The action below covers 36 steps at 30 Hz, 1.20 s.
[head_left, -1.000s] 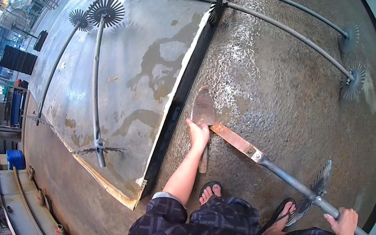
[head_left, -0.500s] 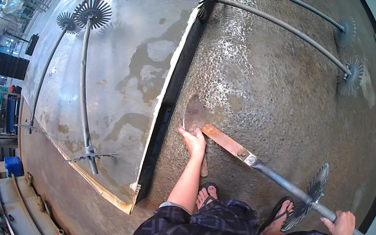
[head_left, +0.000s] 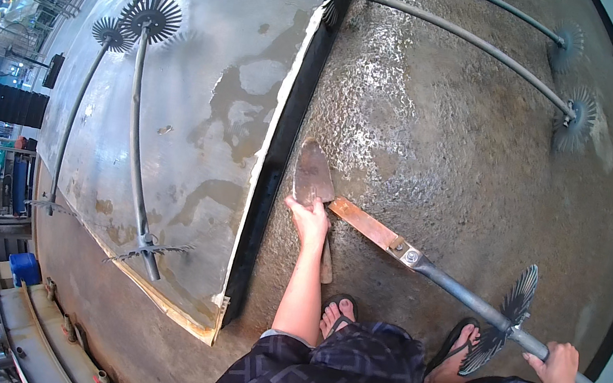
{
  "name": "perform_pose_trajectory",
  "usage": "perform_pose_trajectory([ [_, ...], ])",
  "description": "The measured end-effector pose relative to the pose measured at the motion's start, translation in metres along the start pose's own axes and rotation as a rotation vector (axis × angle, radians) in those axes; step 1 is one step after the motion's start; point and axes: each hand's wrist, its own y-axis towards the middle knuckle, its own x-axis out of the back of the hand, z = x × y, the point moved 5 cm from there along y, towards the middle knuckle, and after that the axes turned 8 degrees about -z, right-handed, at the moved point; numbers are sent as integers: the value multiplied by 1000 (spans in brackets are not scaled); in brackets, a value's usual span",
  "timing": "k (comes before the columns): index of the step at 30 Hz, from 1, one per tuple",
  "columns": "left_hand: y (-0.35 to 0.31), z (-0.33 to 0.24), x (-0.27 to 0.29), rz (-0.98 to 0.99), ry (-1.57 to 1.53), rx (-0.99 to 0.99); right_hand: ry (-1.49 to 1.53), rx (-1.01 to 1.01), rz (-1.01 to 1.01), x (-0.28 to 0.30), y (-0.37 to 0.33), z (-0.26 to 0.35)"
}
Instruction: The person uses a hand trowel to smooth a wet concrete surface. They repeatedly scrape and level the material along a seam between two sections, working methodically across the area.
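My left hand (head_left: pixel 308 221) is closed round a trowel (head_left: pixel 314 170) near the base of its broad, stained blade. Its light handle (head_left: pixel 327 262) trails back past my wrist. Beside the blade is the flat copper-coloured end strip (head_left: pixel 365 225) of a grey metal rod (head_left: pixel 466 295); whether the two touch, I cannot tell. The strip is bolted to the rod. A dark disc of radiating fins (head_left: pixel 504 322) sits around the rod before my right hand (head_left: pixel 557 368), which is wrapped round the rod near its other end.
Two similar finned rods (head_left: pixel 137 124) lie on the large grey metal sheet (head_left: pixel 200 102) at the left. Another pair of rods (head_left: pixel 458 43) spans from the sheet's dark edge (head_left: pixel 266 185) over the wet, rough floor (head_left: pixel 448 158). Machinery (head_left: pixel 43 334) stands at lower left.
My left hand and the trowel have shifted slightly left and away from me, along the copper-coloured strip's end. My right hand keeps its hold on the rod, almost unmoved.
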Motion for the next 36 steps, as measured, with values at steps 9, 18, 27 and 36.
perform_pose_trajectory([
  [9, -8, -4, -7, 164, -189, 266, -23, -2, 4, -1, -3, -1],
  [18, -15, -3, -7, 171, -256, 354, -4, -11, 54, -3, -5, -3],
  [27, -23, -11, -9, 227, -227, 339, -5, -26, 72, -3, -4, -3],
  [36, -15, -7, -1, 116, -211, 274, -3, -7, 37, -3, -6, -3],
])
